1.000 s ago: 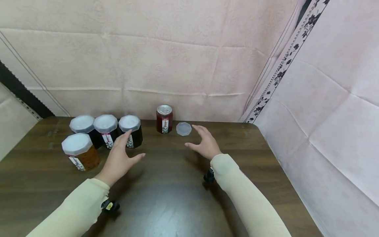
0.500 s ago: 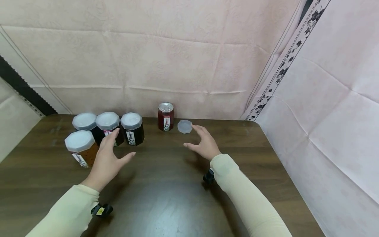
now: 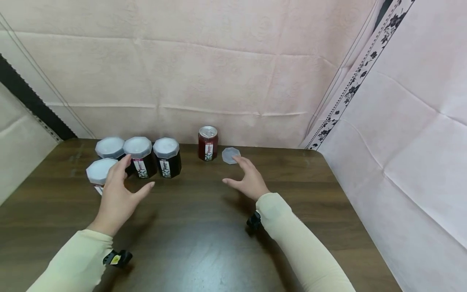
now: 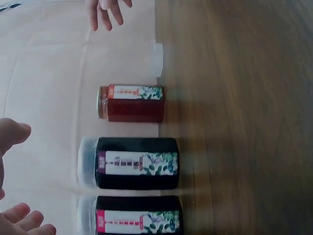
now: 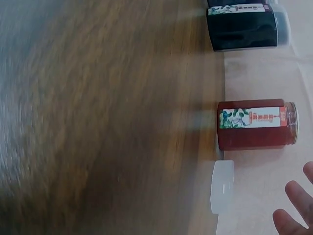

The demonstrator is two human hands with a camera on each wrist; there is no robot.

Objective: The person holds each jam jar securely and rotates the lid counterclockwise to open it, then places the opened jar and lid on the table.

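My left hand (image 3: 125, 181) hovers open with spread fingers over the table, in front of a cluster of white-lidded jars; its fingertips (image 4: 11, 138) lie nearest the front-left amber jar (image 3: 98, 172) and a dark jar (image 3: 140, 162). It holds nothing. My right hand (image 3: 238, 175) is open too, with its fingertips (image 5: 297, 211) just short of a loose white lid (image 3: 231, 155). Left of that lid stands a lidless red jar (image 3: 208, 140) with a foil top. The wrist views show the red jar (image 4: 131, 103) (image 5: 254, 125) beside the lid (image 4: 156, 59) (image 5: 222, 186).
Two more lidded dark jars (image 3: 168, 162) (image 3: 109, 147) complete the cluster at the back left of the dark wooden table (image 3: 204, 243). Pink cloth (image 3: 219, 73) hangs behind and to the right. The table's right edge runs close by the right arm.
My left hand has drifted left, from the rightmost dark jar towards the front-left amber jar. The right hand has stayed near the loose lid.
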